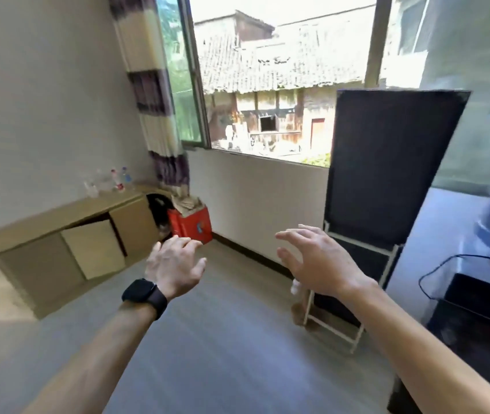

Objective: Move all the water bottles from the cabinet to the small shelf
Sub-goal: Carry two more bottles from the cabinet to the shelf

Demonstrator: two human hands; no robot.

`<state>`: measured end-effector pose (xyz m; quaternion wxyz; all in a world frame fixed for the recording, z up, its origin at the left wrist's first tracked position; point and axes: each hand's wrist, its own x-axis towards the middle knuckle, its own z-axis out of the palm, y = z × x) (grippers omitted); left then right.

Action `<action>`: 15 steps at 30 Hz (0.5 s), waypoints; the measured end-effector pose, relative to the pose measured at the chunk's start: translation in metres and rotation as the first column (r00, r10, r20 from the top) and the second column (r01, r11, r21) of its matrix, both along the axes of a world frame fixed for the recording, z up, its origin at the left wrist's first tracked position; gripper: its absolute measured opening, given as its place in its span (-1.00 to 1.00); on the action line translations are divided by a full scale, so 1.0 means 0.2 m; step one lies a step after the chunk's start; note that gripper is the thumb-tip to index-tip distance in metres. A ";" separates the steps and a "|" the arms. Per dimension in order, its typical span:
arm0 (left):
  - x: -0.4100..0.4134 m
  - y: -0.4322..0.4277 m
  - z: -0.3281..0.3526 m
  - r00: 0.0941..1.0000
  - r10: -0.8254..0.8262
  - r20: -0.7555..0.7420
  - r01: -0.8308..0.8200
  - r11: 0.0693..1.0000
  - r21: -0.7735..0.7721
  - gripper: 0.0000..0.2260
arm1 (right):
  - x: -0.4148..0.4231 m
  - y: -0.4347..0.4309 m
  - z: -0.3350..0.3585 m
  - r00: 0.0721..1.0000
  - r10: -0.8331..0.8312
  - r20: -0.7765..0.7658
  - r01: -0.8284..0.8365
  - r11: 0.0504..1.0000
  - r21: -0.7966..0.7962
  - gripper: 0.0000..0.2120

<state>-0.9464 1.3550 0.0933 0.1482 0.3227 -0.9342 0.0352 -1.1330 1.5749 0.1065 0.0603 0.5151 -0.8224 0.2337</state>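
Forearms lowest in the frame, both stretched forward over the floor (223, 339), black watch (145, 297) on the left wrist. Far off at middle left, water bottles (108, 182) upright in a cluster on top of the long low cabinet (43, 224), at its far end near the corner; blurred, so count uncertain, perhaps four or five. Clear plastic, small, red and blue caps: judged light, thin-walled, liable to dent under a hard squeeze and to tip if knocked against a neighbour. Best taken round the middle of the body, or by the neck just below the cap; probably one per hand. Cabinet door (94, 249) hanging ajar below. Red box (191, 228) just past the cabinet's end. Left hand (175, 264) in mid-air near frame centre, fingers (187, 242) loosely bent and close together, holding nothing, touching nothing. Right hand (318, 264) beside it, fingers (294, 234) spread wide, likewise empty. Behind the right hand, white-framed small shelf (357, 336) with a tall black panel, well apart from the bottles. Something pale and blurred low by its frame, too unclear to name. No bottle taken up yet; whole carry across the room judged ahead.
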 end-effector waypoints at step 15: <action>-0.18 -0.90 0.31 0.882 0.464 -0.088 -0.469 0.881 -0.064 -0.47 | -0.60 -1.33 0.27 0.926 0.356 -0.127 -0.370 0.923 -0.106 -0.59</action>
